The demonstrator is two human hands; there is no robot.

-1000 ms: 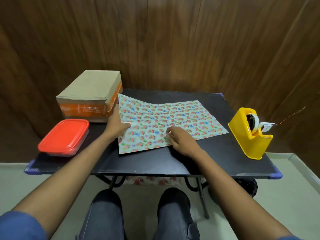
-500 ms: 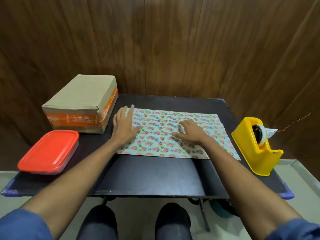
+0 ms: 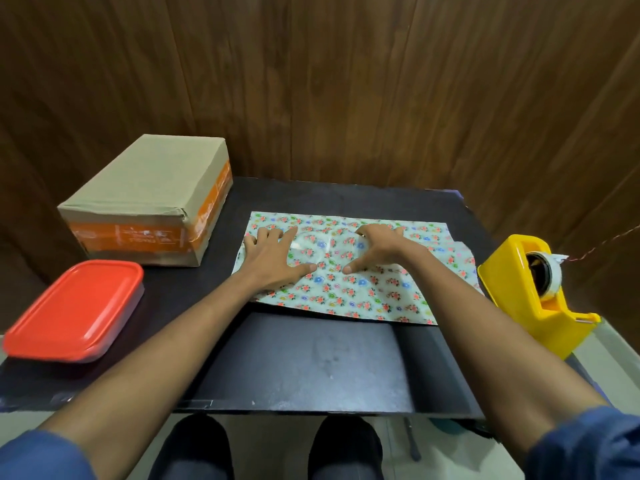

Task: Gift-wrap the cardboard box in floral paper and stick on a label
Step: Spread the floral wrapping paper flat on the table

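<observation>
A sheet of floral paper [image 3: 363,292] lies flat on the black table [image 3: 304,368], a little right of centre. My left hand [image 3: 273,258] presses on its left part with fingers spread flat. My right hand [image 3: 377,249] rests on the sheet's far middle, fingers spread and thumb stretched toward the left hand. The cardboard box [image 3: 149,199], brown with orange tape, stands closed at the table's far left, apart from the paper.
An orange-lidded plastic container [image 3: 74,310] sits at the near left. A yellow tape dispenser [image 3: 536,292] with a white roll stands at the right edge. A wooden wall rises just behind the table. My knees show below the near edge.
The paper has been slid away from me and laid flat. Both hands went from its near edge onto its top, and have drawn closer together on it.
</observation>
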